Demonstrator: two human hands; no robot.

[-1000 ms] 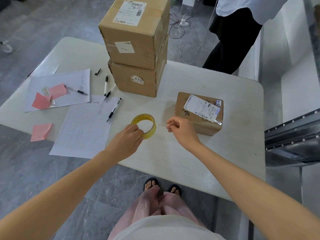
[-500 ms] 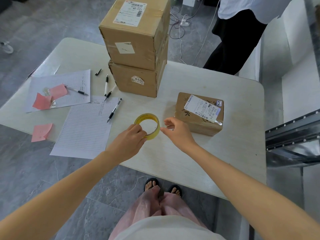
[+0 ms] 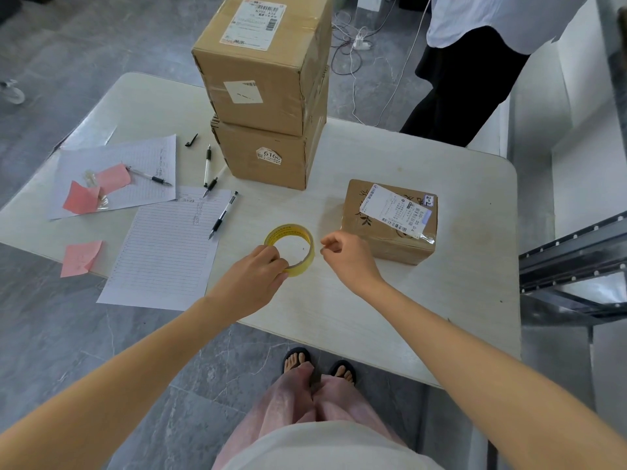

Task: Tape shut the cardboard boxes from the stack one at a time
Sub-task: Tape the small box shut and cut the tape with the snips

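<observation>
A roll of clear yellowish tape (image 3: 289, 228) stands on edge on the white table (image 3: 424, 300), near the front middle. My left hand (image 3: 258, 279) grips its near left rim. My right hand (image 3: 349, 259) is just right of the roll, thumb and forefinger pinched together at the tape's loose end; the clear strip itself is hard to make out. A small brown box (image 3: 356, 212) with a shipping label lies flat right behind my right hand. Two larger cardboard boxes stand stacked at the back: the upper box (image 3: 261, 62) on the lower box (image 3: 268, 161).
Lined paper sheets (image 3: 163, 252), several pens (image 3: 222, 217) and pink sticky notes (image 3: 79, 257) cover the table's left half. A person in dark trousers (image 3: 468, 83) stands past the far right corner. A metal rack (image 3: 573, 266) juts in at the right. Cables lie on the floor behind.
My left hand shifted the roll slightly right. My right hand reached in to the roll's right rim, then drew back a little with fingertips pinched.
</observation>
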